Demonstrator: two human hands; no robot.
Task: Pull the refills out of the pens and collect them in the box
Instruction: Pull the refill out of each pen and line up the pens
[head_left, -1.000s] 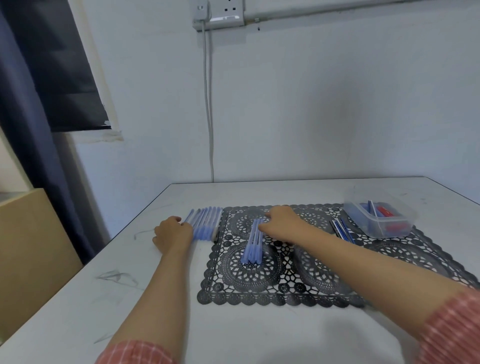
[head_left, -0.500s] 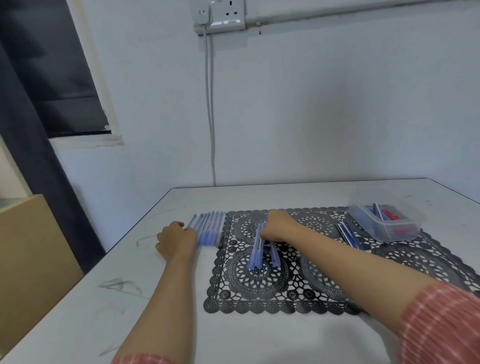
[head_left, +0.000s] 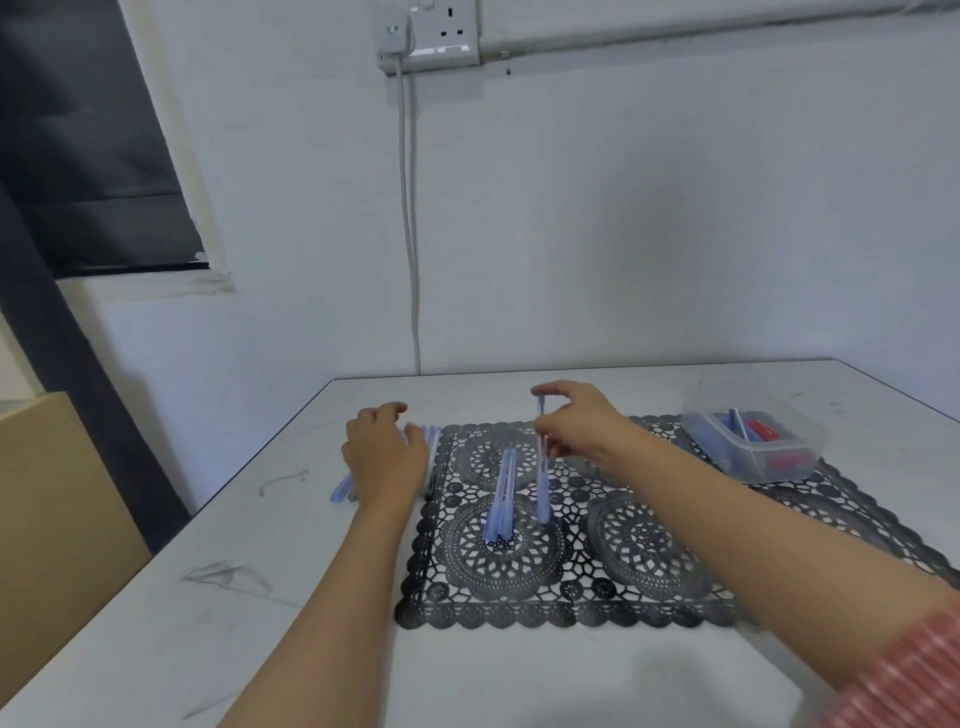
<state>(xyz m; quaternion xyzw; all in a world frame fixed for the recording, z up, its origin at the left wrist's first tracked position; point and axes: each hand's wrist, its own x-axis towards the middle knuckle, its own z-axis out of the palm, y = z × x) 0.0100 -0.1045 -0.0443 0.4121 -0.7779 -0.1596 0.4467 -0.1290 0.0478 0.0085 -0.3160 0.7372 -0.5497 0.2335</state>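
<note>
My right hand (head_left: 576, 423) pinches one pale blue pen (head_left: 543, 467) and holds it nearly upright above the black lace mat (head_left: 649, 551). A small bunch of blue pens (head_left: 501, 493) lies on the mat just left of it. My left hand (head_left: 384, 454) hovers with relaxed, spread fingers over a row of blue pens (head_left: 343, 486) on the bare table left of the mat, hiding most of them. The clear plastic box (head_left: 753, 439) with blue and red pieces inside stands at the mat's far right corner.
The white table (head_left: 208, 597) meets the wall at the back, where a cable (head_left: 413, 260) hangs from a socket. A brown cabinet (head_left: 57, 519) stands left of the table, and a dark curtain hangs above it.
My right hand has lifted one pen off the bunch on the mat and raised it upright. My left hand has risen off the row of pens and opened its fingers.
</note>
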